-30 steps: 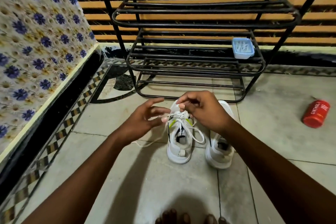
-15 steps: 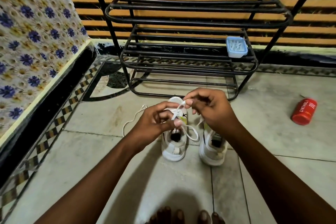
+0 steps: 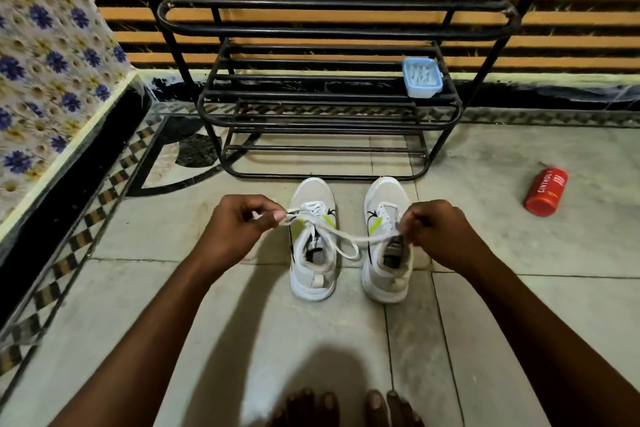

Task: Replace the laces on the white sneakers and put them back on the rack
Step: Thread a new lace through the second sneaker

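pulling outward has drawn the lace (image 3: 363, 238) taut: your left hand (image 3: 239, 229) and right hand (image 3: 440, 236) each pinch an end, tightening the bow; the sneakers (image 3: 313, 192) sit on the floor (image 3: 114, 288) by the rack's (image 3: 325, 32) front edge.

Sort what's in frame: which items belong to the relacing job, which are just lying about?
Job:
- left hand and right hand, pinching the white lace pulled between them
- left sneaker and right sneaker, on the floor
- black rack, behind them

Lying about:
- blue container on a rack shelf
- red can on its side on the floor
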`<state>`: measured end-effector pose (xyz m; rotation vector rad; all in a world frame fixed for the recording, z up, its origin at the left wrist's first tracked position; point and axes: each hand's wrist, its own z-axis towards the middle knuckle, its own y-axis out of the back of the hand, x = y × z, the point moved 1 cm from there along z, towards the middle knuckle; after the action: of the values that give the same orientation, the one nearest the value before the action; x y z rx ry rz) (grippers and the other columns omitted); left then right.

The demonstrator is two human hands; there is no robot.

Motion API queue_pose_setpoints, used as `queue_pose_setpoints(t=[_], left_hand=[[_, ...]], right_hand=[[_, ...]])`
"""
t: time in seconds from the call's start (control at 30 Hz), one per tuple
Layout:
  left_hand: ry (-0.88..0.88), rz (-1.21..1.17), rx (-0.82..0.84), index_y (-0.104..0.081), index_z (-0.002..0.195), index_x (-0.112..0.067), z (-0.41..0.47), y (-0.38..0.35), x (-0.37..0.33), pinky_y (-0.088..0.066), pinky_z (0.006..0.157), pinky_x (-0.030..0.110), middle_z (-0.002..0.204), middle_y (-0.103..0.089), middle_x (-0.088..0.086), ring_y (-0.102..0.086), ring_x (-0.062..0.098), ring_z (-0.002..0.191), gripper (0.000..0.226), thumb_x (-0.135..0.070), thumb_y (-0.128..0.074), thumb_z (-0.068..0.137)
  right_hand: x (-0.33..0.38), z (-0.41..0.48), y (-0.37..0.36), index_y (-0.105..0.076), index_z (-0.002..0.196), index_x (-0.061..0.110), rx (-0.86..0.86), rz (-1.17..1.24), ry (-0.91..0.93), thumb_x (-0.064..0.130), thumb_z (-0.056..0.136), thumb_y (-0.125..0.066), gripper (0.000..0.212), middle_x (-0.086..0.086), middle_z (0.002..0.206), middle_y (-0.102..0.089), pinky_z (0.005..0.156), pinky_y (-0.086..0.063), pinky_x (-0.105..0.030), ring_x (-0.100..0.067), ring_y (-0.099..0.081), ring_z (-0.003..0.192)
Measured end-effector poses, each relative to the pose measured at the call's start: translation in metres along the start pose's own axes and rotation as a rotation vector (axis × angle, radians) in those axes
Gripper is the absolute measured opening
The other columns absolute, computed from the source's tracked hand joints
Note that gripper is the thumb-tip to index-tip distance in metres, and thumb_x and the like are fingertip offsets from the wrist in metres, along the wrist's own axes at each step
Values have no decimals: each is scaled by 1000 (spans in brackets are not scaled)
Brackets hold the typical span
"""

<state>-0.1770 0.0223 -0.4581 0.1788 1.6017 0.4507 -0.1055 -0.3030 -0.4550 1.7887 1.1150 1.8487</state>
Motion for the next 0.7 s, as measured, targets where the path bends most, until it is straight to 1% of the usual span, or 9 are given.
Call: queue_pose_setpoints(t=[0.1,0.17,0.27,0.37,0.4,0.47,0.57,0.63,0.7], left_hand=[[-64,-46,208,-79,87,-3,-6,-19,-29,-40,58,7,73,-74,-5,-56,-5,59,7,-5,-74,91],[-123,-59,317,-79,90,-1,-9,-30,-46,-42,62,8,80,-77,3,-61,-4,66,6,-3,-74,91],[-168,-125,334,-78,91,2,-12,-41,-65,-42,58,8,74,-74,1,-61,-3,62,6,-1,-72,91],[-207,-140,291,-77,89,0,-16,-46,-77,-41,56,8,73,-72,0,-60,-2,60,7,-1,-71,93],[-216,-146,256,-77,89,0,-18,-45,-79,-42,58,9,75,-73,3,-62,0,64,7,-1,-71,93],[-214,-150,171,-76,89,2,-18,-40,-77,-43,62,11,80,-75,9,-64,1,69,6,1,-71,92],[-165,-118,104,-77,90,2,-22,-31,-70,-43,61,10,74,-73,-2,-62,0,67,5,1,-72,90],[-125,-49,113,-78,89,-3,-24,-23,-63,-43,59,13,73,-73,-4,-61,1,64,5,-2,-74,90],[-77,95,55,-80,85,-16,-21,-9,-47,-44,57,23,73,-74,-6,-60,7,62,9,-10,-77,90]], right_hand=[[4,-9,-5,-74,72,25,281,44,39,4,83,-69,24,9,71,-74,74,-52,-27,-5,-70,71],[9,-16,-10,-75,84,23,216,83,71,16,82,-79,9,8,78,-74,76,-51,-23,-4,-70,78],[29,-19,-20,-71,112,20,135,221,178,18,79,-85,36,12,102,-72,84,-49,-19,-2,-67,99],[50,-23,-33,-67,121,10,334,521,248,4,88,-75,34,-2,114,-73,92,-54,-28,-20,-68,112],[55,-25,-36,-67,119,5,372,619,235,3,92,-69,27,-11,113,-74,92,-55,-33,-26,-69,110],[61,-29,-38,-66,114,-4,428,829,176,10,100,-55,22,-20,93,-73,73,-53,-32,-29,-71,84],[60,-34,-41,-65,105,-11,457,1138,39,26,104,-44,42,-11,57,-41,54,-22,-31,-16,-30,45],[56,-32,-37,-65,90,-7,357,1143,21,25,100,-52,36,-2,53,-23,54,-13,-34,-11,-16,47],[44,-25,-30,-65,71,2,248,881,-14,22,95,-63,30,-1,50,-27,50,-18,-32,-13,-22,45]])
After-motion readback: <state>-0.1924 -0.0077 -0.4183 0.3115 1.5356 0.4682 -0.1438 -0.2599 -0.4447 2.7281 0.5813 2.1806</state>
